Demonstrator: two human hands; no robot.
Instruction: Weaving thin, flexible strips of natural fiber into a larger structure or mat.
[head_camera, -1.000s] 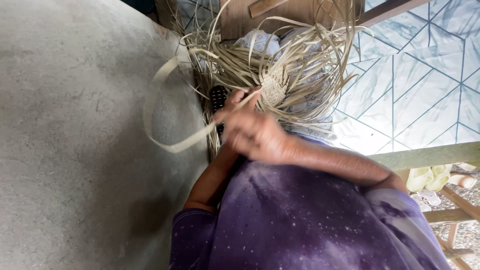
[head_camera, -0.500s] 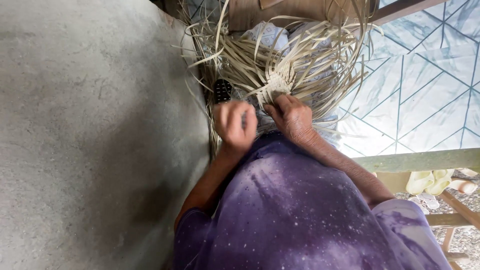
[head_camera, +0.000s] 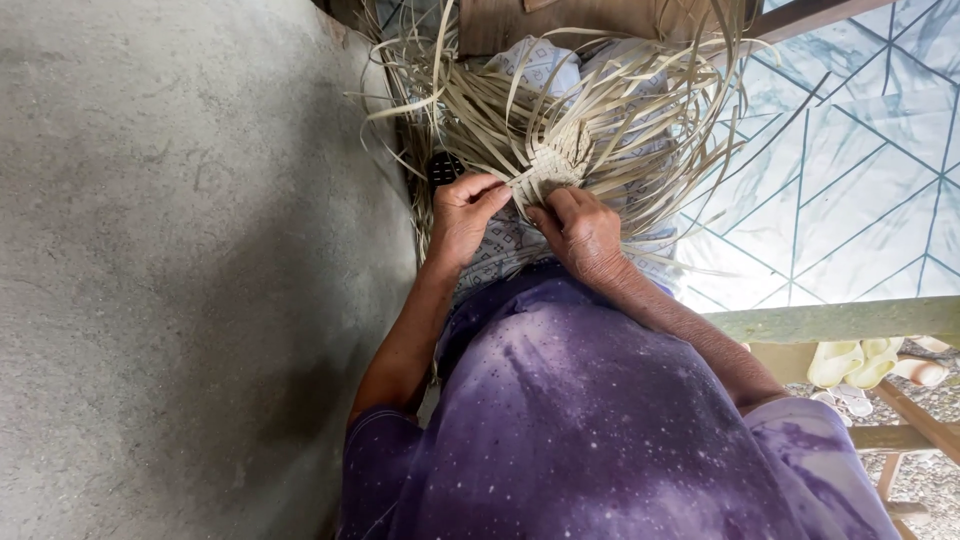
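A small woven patch of pale straw (head_camera: 551, 160) lies on my lap, with several long loose straw strips (head_camera: 640, 110) fanning out from it. My left hand (head_camera: 462, 215) pinches a strip at the patch's left edge. My right hand (head_camera: 582, 232) presses its fingertips on the near edge of the weave. Both hands touch the straw work. A patterned white cloth (head_camera: 510, 240) covers my legs beneath it. My purple shirt (head_camera: 600, 420) fills the lower part of the view.
A grey concrete wall (head_camera: 180, 270) runs along the left. A small dark object (head_camera: 445, 168) lies beside my left hand. Blue tiled floor (head_camera: 850, 180) spreads to the right, a wooden rail (head_camera: 850, 318) and pale sandals (head_camera: 850, 360) beyond it. A wooden board (head_camera: 560, 20) stands behind the straw.
A second ago one hand was pulling a long strip out to the left in a loop. That strip is drawn in, and both hands have settled at the woven patch.
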